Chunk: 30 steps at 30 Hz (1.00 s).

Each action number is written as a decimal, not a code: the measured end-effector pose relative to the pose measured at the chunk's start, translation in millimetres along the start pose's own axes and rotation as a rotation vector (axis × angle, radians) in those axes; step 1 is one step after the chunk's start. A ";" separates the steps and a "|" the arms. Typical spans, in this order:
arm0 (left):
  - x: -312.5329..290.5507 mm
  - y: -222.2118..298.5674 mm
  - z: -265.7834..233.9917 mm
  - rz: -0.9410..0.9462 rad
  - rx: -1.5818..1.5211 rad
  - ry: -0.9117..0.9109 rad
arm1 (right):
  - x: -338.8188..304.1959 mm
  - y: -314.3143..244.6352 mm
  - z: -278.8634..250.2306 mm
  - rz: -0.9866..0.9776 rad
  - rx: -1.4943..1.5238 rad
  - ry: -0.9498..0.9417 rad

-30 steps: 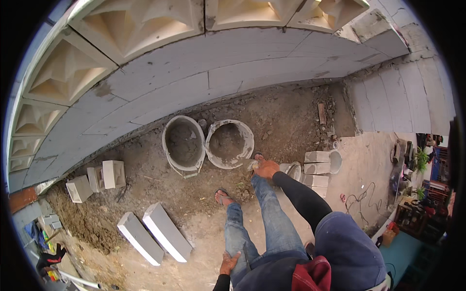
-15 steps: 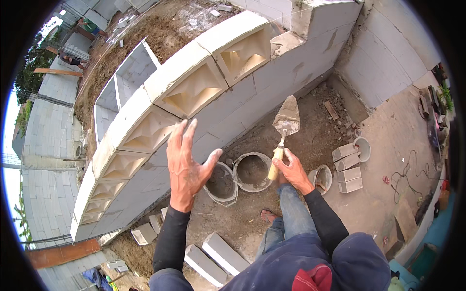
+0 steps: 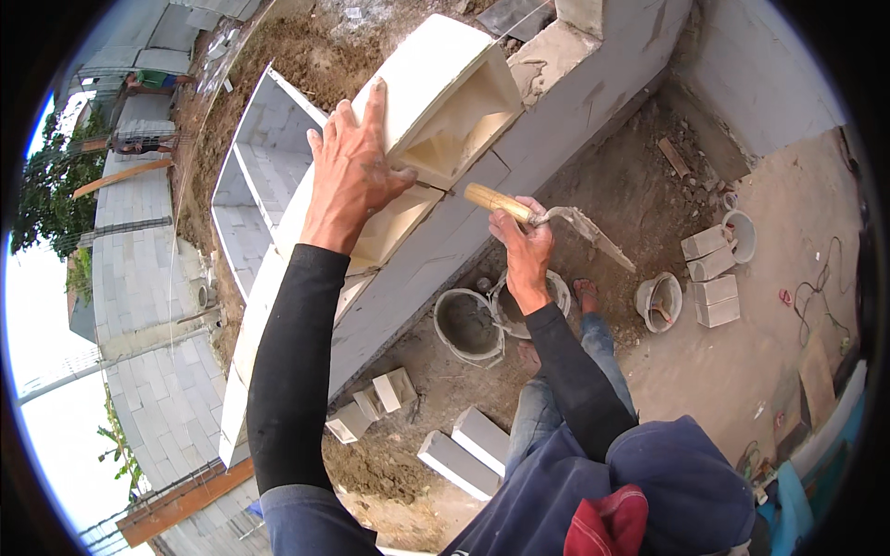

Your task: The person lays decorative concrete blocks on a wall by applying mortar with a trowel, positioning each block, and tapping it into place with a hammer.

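My left hand (image 3: 355, 174) rests with its fingers spread across the cream decorative vent blocks (image 3: 445, 69) that line the wall top, near a joint between two of them. In my right hand (image 3: 527, 250) is a masonry trowel (image 3: 501, 203), gripped close to where its pale wooden handle meets the metal. The handle end tips up toward the blocks, while the mortar-stained blade points away to the right and down. Below the blocks runs the grey block wall (image 3: 436, 246). Past the last vent block, a rough mortar patch (image 3: 542, 69) covers the wall top.
Two mortar tubs (image 3: 464, 357) stand at the wall's foot near my feet. A smaller bucket (image 3: 642, 298), stacked blocks (image 3: 714, 298) and another bucket (image 3: 749, 236) are on the right. Long grey blocks (image 3: 461, 466) lie below. A string line (image 3: 528, 16) crosses beyond the vent blocks.
My left hand has moved from in front of the vent blocks up onto their top. My right hand has raised the trowel toward the wall and turned it, so the handle end now faces the blocks.
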State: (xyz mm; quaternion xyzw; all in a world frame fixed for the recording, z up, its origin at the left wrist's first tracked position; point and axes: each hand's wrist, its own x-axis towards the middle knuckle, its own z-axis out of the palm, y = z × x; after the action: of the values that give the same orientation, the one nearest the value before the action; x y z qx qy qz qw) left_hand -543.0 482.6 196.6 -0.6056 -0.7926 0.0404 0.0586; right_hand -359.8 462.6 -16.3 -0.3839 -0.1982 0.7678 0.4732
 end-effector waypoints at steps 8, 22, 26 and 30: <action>2.7 -4.2 -4.5 0.039 -0.052 -0.061 | -4.4 8.6 29.8 -0.060 0.062 0.090; -1.7 -13.1 5.9 0.079 -0.075 0.063 | -7.5 -41.5 -47.5 -0.379 -0.649 -0.163; -18.8 -22.1 -20.7 -0.012 -0.184 0.043 | 2.5 -108.3 -94.1 -0.393 -1.336 -0.378; -88.4 -22.1 -60.4 -0.155 -0.330 0.182 | 35.2 -163.9 -55.0 -0.731 -1.577 -0.744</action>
State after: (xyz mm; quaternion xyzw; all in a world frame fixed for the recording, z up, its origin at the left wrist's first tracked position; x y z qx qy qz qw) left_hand -532.6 391.1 255.5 -0.5451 -0.8242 -0.1497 0.0328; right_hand -232.0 568.0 44.4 -0.2378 -0.9064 0.2897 0.1951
